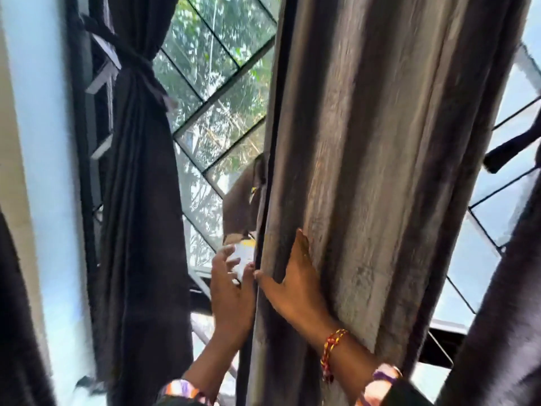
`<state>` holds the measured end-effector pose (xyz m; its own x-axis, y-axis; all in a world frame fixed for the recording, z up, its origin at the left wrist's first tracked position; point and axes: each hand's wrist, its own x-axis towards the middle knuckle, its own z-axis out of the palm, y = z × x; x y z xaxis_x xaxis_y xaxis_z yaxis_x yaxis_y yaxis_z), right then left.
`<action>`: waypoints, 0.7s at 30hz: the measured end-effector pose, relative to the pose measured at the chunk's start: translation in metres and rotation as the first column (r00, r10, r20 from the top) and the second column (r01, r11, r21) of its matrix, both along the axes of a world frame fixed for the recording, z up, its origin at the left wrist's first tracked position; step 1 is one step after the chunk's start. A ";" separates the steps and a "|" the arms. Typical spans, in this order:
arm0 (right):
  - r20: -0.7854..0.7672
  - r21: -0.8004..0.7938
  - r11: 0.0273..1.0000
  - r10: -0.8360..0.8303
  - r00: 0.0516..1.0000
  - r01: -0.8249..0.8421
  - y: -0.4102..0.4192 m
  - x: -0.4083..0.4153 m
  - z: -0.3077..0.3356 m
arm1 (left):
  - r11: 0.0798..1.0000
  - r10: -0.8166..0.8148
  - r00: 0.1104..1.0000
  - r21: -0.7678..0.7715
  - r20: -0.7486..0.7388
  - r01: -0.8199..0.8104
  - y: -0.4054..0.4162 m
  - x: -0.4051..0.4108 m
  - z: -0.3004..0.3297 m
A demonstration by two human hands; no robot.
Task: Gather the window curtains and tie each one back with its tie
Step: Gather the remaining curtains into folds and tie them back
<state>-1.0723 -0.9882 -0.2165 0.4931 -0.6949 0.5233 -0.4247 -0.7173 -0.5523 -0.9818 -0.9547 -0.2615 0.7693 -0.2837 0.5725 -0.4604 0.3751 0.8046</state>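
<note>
Grey curtain (380, 156), centre to right of view: hangs loose in deep vertical folds, untied, in front of the window (216, 92). Right hand (295, 285): flat against the curtain's lower left part, fingers (301, 244) spread and nearly straight, thumb at the left hem. Left hand (232, 294): just left of the same hem, fingers (227, 254) loosely curled around a small white and yellow thing (244, 256), too blurred to name. Grey fabric piece (246, 206): behind the hem, above the left hand; whether it is the tie cannot be told. Red and yellow thread band (330, 351): on the right wrist. Dark curtain (140, 200), left of window: gathered, bound near the top with a dark tie (137, 58). Window: diagonal dark bars, green foliage outside. Pale wall (38, 127): far left. Further dark fabric (509, 288): right edge
</note>
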 end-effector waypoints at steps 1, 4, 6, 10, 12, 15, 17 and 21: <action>0.003 0.035 0.999 -0.006 1.000 0.006 0.000 0.001 -0.008 | 0.998 -0.059 0.998 0.029 0.004 0.059 0.003 0.001 -0.004; 0.018 0.111 0.993 -0.038 0.999 0.036 0.004 0.002 -0.020 | 0.978 -0.053 0.992 0.208 0.117 0.027 0.007 0.007 -0.012; 0.051 0.158 0.985 -0.076 0.996 0.067 0.008 0.001 -0.025 | 0.950 -0.086 0.975 0.312 0.205 0.018 0.008 0.007 -0.018; 0.050 0.116 0.979 -0.175 0.983 0.168 0.020 -0.010 -0.030 | 0.942 -0.161 0.947 0.330 0.276 0.064 0.021 -0.005 -0.023; 0.078 0.082 0.976 -0.210 0.975 0.203 0.024 -0.017 -0.040 | 0.954 -0.141 0.919 0.298 0.369 0.027 0.032 -0.012 -0.025; 0.066 0.112 0.978 -0.185 0.980 0.177 0.036 -0.032 -0.062 | 0.965 -0.136 0.827 0.261 0.545 -0.013 0.050 -0.025 -0.032; 0.011 0.142 0.974 -0.179 0.984 0.176 0.050 -0.047 -0.079 | 0.960 -0.160 0.839 0.279 0.520 0.011 0.061 -0.037 -0.038; -0.104 0.162 0.985 -0.035 0.994 0.052 0.091 -0.072 -0.103 | 0.918 -0.216 0.873 0.396 0.437 0.029 0.081 -0.074 -0.037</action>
<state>-1.1441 -0.8974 -0.3190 0.5047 -0.7892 0.3499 -0.5125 -0.6001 -0.6142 -1.0563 -0.8740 -0.2981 0.3851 -0.6171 0.6862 -0.7824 0.1760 0.5973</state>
